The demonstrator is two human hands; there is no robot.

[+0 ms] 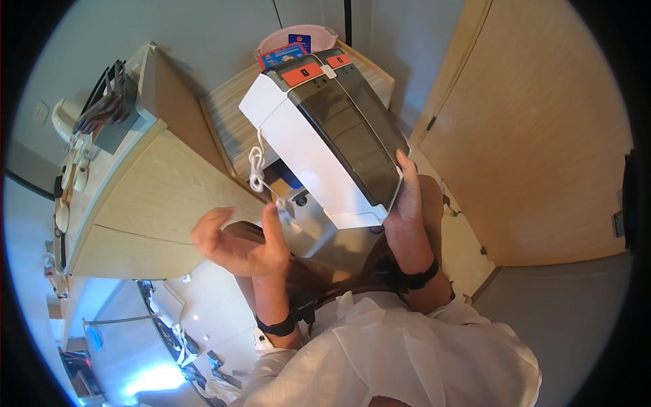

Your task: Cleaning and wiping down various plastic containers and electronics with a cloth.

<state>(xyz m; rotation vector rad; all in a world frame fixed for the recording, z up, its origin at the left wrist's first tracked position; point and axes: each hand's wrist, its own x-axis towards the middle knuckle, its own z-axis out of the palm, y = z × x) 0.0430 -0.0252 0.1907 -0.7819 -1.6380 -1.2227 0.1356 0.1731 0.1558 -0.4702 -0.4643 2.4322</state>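
A white box-shaped appliance with two dark see-through lids tilts in front of me, its far end over a small wood-grain table. Orange labels mark the far end of the lids. My right hand grips the near right corner, with the thumb on top of the lid edge. From the left side hangs a bundled white power cord. My left hand is raised below the cord, fingers apart and slightly blurred, touching nothing that I can see.
The wood-grain table bears a pink basin and a blue-and-red packet. At left stands a pale wooden cabinet with a knife rack on top. A wooden door rises at right.
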